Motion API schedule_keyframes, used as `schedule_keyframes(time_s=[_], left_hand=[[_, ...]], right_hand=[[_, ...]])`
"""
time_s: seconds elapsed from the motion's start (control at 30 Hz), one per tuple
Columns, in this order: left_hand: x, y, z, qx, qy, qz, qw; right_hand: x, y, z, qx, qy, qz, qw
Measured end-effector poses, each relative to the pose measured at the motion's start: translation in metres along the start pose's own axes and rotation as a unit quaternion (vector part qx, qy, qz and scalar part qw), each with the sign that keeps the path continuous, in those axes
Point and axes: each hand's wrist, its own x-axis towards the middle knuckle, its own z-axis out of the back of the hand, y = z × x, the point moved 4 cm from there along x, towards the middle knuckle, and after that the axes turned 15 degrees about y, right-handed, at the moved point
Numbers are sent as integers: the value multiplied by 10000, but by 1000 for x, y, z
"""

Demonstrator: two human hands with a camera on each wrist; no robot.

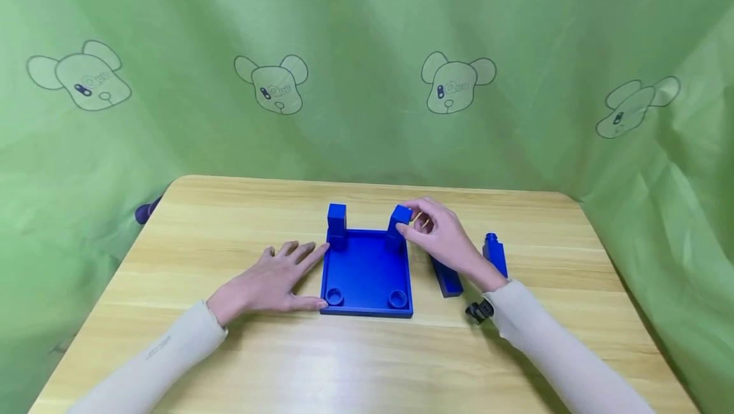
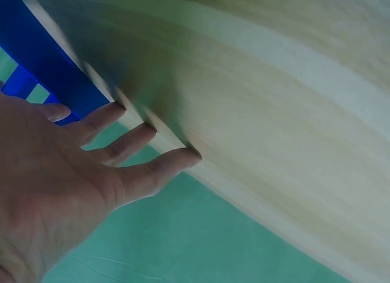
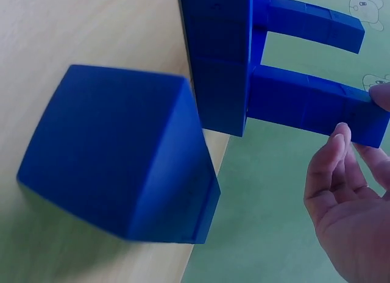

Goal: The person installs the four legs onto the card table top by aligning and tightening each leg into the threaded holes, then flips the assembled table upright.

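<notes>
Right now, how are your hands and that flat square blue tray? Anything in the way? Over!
Left hand spread against left edge of blue tray. Right hand pinching square-sided blue post at far right corner. Near round sockets bare, nothing blocking them.

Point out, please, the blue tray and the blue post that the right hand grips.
Blue tray [image 1: 367, 272]: head view, on its floor.
Gripped blue post [image 3: 308, 105]: right wrist view, long side.
</notes>
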Motion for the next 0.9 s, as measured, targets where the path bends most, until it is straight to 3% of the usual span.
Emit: schedule_keyframes(time_s=[0.3,0.73,0.9], left_hand=[[3,-2,1,-24,6,-23,10000],[2,-2,1,-37,-5,-27,10000],[2,-2,1,-18,2,-6,10000]], right_hand=[[-1,0,3,-172,-91,71,9998],[0,-7,-1,644,-143,-184,9976],[1,-9,-2,775,-156,-51,9969]])
